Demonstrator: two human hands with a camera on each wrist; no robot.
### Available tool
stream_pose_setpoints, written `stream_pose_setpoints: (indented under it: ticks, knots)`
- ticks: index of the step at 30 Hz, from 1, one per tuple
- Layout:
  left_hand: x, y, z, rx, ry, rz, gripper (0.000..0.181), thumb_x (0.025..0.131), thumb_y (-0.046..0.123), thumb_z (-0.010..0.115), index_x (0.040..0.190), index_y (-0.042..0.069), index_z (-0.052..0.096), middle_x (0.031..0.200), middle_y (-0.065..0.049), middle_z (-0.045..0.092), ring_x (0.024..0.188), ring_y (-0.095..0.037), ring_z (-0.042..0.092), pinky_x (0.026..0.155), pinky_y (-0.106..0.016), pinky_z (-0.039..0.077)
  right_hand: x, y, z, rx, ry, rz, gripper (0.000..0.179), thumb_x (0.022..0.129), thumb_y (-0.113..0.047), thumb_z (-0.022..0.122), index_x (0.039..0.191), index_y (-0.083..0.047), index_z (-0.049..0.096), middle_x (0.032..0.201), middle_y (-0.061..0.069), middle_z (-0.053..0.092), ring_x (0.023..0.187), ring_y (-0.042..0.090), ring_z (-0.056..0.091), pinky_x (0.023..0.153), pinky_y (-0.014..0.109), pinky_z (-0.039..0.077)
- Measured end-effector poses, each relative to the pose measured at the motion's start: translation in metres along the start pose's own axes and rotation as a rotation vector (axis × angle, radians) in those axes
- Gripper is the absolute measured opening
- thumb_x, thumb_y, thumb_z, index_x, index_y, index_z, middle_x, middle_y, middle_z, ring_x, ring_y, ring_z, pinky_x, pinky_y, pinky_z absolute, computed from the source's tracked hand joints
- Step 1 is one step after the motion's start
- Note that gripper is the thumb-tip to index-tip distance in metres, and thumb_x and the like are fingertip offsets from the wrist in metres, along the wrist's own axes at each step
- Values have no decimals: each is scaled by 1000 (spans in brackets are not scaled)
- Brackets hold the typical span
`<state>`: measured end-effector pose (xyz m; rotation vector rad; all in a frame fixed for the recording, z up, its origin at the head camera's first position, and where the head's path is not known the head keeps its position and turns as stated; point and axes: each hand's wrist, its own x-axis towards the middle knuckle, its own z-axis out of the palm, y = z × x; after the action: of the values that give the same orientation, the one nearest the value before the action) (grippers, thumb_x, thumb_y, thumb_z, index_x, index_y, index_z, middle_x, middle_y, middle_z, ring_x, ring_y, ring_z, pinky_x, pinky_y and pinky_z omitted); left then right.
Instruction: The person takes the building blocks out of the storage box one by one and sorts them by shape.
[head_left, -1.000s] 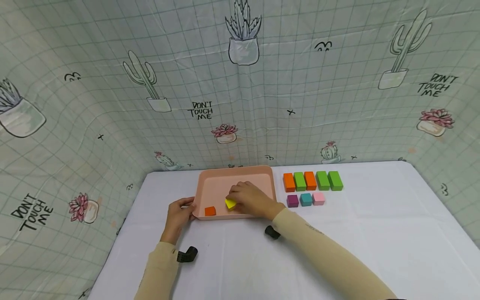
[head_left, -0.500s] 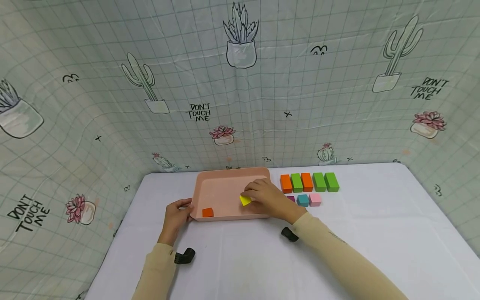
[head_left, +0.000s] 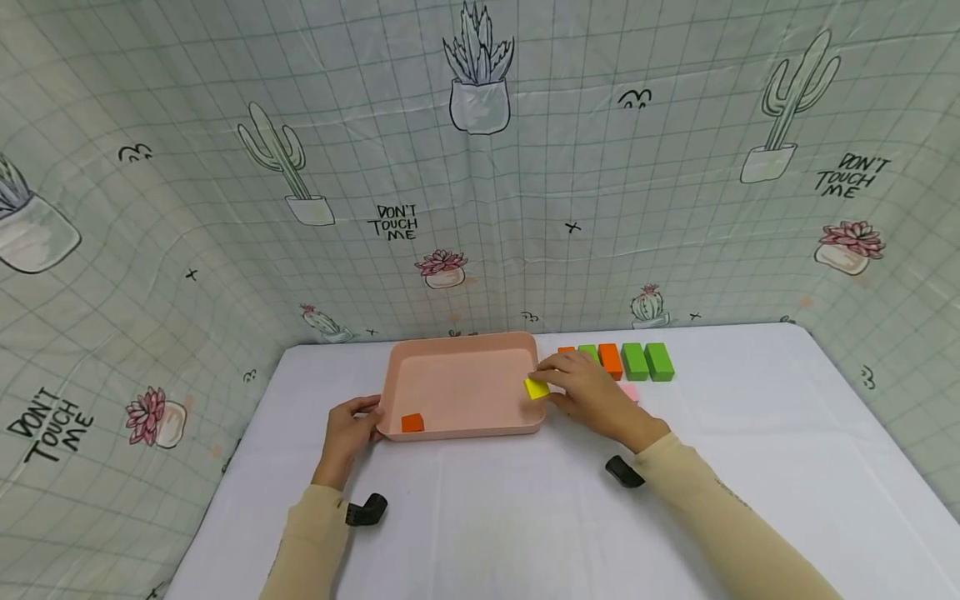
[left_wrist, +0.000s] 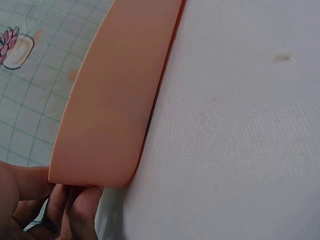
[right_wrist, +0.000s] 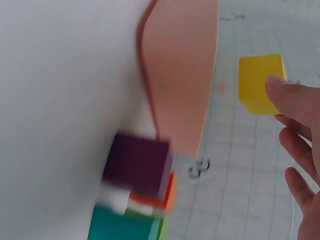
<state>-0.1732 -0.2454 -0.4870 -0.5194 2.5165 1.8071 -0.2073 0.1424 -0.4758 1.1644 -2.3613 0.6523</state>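
A yellow cube (head_left: pixel 536 388) is pinched between the thumb and fingers of my right hand (head_left: pixel 592 396), above the right rim of a pink tray (head_left: pixel 457 379). In the right wrist view the yellow cube (right_wrist: pixel 261 82) is held up off the table. My left hand (head_left: pixel 350 433) grips the tray's near left corner, thumb at the rim and fingers curled beneath, as the left wrist view shows of the hand (left_wrist: pixel 55 205). One orange block (head_left: pixel 412 423) lies inside the tray near its front left corner.
Right of the tray stands a row of orange and green blocks (head_left: pixel 634 362). In front of it are smaller cubes, a pink one (head_left: pixel 629 391) partly hidden by my hand. The right wrist view shows purple (right_wrist: pixel 137 162) and teal (right_wrist: pixel 122 225) cubes.
My right hand has lifted the yellow cube and carried it rightwards, from the tray's middle to its right rim. The left hand stays on the corner, and the orange block has stayed put.
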Motion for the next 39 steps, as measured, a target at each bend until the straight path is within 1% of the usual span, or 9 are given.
stream_pose_setpoints:
  ticks: [4,8,11,14,20,22,29,34,39]
  knots:
    - [2,-1,0,9,-12,-16,34,103,-2,61,135,-12,64,121,-26,60,75,-9,62,62,-16,55,-16,6,-12,-37,22,10,44,75,5,92,116,-5,79,113,6,72,106,29,64,93,47,53]
    - [2,-1,-1,9,-15,-23,34,103,-1,62,136,-12,63,121,-25,60,75,-9,61,61,-17,54,-32,13,-21,-71,27,32,46,73,6,93,115,-4,79,113,7,72,106,30,64,96,53,53]
    - [2,-2,0,18,-16,-29,34,104,-1,61,137,-11,63,122,-25,60,76,-10,61,62,-17,54,-44,18,-28,-88,30,58,48,71,4,95,116,-5,79,113,7,73,106,30,64,98,55,53]
    - [3,-2,1,24,-17,-33,35,104,0,61,137,-11,62,123,-26,59,77,-10,61,62,-17,54,-57,24,-36,-106,40,95,50,71,4,95,117,-5,79,115,8,73,107,30,64,97,52,52]
    - [2,-2,2,20,-23,-24,35,105,1,61,137,-11,62,123,-26,59,77,-11,61,62,-17,54,-82,35,-50,-115,70,171,56,67,5,95,119,-4,78,116,11,73,110,33,63,99,55,49]
    - [1,-2,1,16,-23,-19,35,104,1,61,137,-12,62,123,-26,59,76,-11,61,62,-17,54,-89,39,-54,-127,76,183,57,66,7,95,119,-3,77,115,12,72,110,34,63,98,57,48]
    - [-1,0,-1,15,-20,-7,35,104,-1,61,136,-14,62,122,-27,60,73,-9,61,61,-17,54,-115,50,-66,-157,99,240,57,66,13,93,120,0,76,113,14,72,105,36,64,93,57,48]
    - [0,0,-1,9,-17,-14,35,104,-1,62,136,-13,63,122,-26,60,74,-9,62,61,-17,55,-126,56,-71,-160,88,273,56,68,13,91,120,1,76,114,16,72,104,38,64,91,59,48]
    - [1,-2,-1,15,-20,-20,36,104,0,62,137,-12,62,121,-25,60,74,-9,61,61,-17,54,-130,61,-72,-177,53,293,53,69,13,91,119,1,76,114,16,73,104,39,65,88,59,49]
